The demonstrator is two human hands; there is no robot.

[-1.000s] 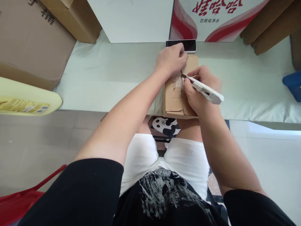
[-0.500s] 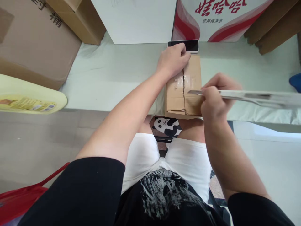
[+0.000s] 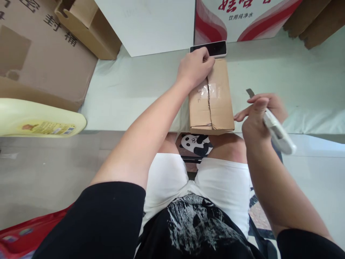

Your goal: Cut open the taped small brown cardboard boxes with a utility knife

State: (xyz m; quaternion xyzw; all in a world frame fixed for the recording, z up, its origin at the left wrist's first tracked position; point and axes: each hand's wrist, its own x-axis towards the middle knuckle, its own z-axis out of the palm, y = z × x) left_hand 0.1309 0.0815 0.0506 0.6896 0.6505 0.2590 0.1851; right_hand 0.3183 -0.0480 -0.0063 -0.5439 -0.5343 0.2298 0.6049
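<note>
A small brown cardboard box (image 3: pixel 218 108) lies at the near edge of the pale table (image 3: pixel 134 90), its taped seam slit lengthwise. My left hand (image 3: pixel 194 67) rests closed on the box's far left corner, pressing it down. To the right of the box, off its surface, my right hand (image 3: pixel 258 115) is closed round a white utility knife (image 3: pixel 277 131) with its blade tip (image 3: pixel 250 92) pointing up and away. A black phone (image 3: pixel 212 48) lies just beyond the box.
Large cardboard boxes (image 3: pixel 40 54) stand at the left, a white panel (image 3: pixel 151 25) and a red-and-white carton (image 3: pixel 242 18) at the back. A pale yellow jug (image 3: pixel 40 120) juts in from the left. A red object (image 3: pixel 32 230) is on the floor.
My right hand drew the knife off the box seam and swung it out to the right, then turned it so the blade points up. The left hand stayed on the box.
</note>
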